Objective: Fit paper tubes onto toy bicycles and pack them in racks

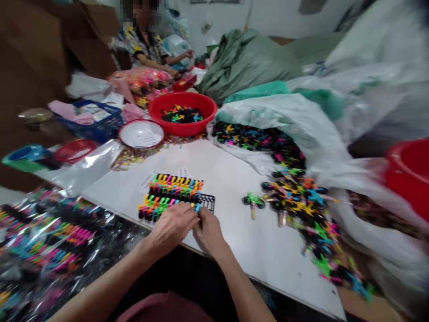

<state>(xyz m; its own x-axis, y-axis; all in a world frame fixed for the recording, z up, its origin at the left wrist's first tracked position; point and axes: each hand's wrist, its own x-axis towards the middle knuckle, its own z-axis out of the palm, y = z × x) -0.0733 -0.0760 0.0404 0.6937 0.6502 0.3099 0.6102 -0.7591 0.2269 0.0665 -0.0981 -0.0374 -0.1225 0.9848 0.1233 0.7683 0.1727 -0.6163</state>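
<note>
Black plastic forms an open grid (213, 203) near the front edge of the white bench (228, 165), its bare cells showing at the right end of the rows of small toys (174, 188). The rows run side to side in pink, yellow, green, orange and blue, with black parts between them. The left hand (177, 222) lies over the front row towards its right end, back of the hand up, fingers bent and close together, the fingertips down among the toys. The right hand (210, 230) comes in from the other side, its fingers curled inward and nearly meeting those of the left beside a light blue toy (197, 207). Whether either hand is clamped on that toy or only touching it I cannot tell, since the fingers hide the contact.

To the right of the hands, well apart from them, a single green toy bike (254, 200) lies on the bench, just beside a loose heap of mixed toys (295, 201). The heap runs back to the mouth of a white sack (321, 120), where more toys lie. Behind the rows stand a white bowl (141, 134) with a red rim and a red basin (182, 129) holding more coloured pieces.
</note>
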